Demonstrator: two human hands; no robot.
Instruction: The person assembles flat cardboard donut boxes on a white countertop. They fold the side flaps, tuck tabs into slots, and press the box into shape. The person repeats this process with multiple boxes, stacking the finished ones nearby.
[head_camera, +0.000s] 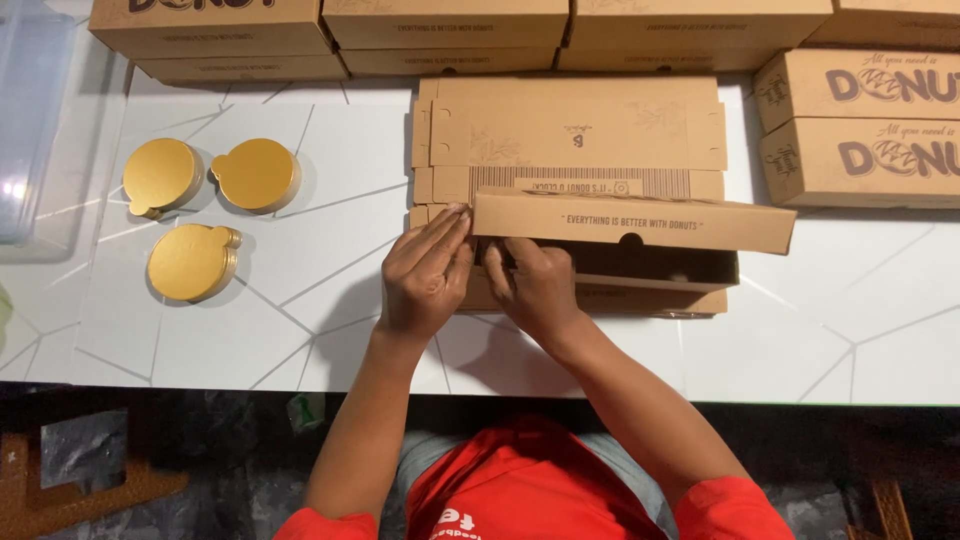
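Observation:
A long brown cardboard box (640, 270) lies partly folded on the white table, its lid flap raised along the far side. My left hand (425, 275) presses on the box's left end flap, fingers together against the cardboard. My right hand (535, 285) sits just beside it, fingers tucked into the box's left end. Under and behind the box lies a stack of flat unfolded box blanks (570, 135).
Three stacks of round gold cake boards (192, 262) (162, 176) (256, 174) lie at the left. Finished brown boxes are piled along the back (445, 22) and at the right (860, 130). A clear plastic bin (30, 110) stands far left. The table's front edge (200, 385) runs near my body.

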